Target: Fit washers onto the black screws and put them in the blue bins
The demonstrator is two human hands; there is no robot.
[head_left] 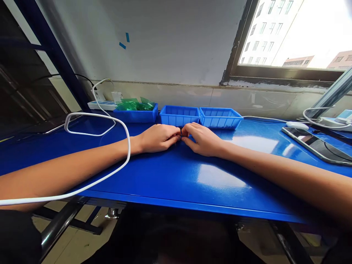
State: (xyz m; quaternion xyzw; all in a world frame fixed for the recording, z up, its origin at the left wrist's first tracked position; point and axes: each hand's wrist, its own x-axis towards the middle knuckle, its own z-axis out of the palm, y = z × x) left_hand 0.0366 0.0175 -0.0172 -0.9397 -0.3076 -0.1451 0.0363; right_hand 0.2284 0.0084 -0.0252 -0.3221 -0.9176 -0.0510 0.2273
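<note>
My left hand (pixel 158 137) and my right hand (pixel 202 139) meet fingertip to fingertip just above the blue tabletop, in front of the blue bins. Both are closed in a pinch. Between the fingertips a small, thin, dark piece (pixel 181 132) shows. Its kind cannot be made out, and the fingers hide most of it. Right behind the hands stand a middle blue bin (pixel 180 119) and a right blue bin (pixel 221 119), with no contents visible. The left blue bin (pixel 137 116) holds green plastic bags (pixel 134 104).
A white cable (pixel 128 139) loops across the left side, passing in front of my left forearm. Power strips (pixel 103 105) sit at the back left. On the right lie a phone-like device (pixel 320 145) and a white rounded object (pixel 297 125). The table's front edge (pixel 176 206) runs close to my body.
</note>
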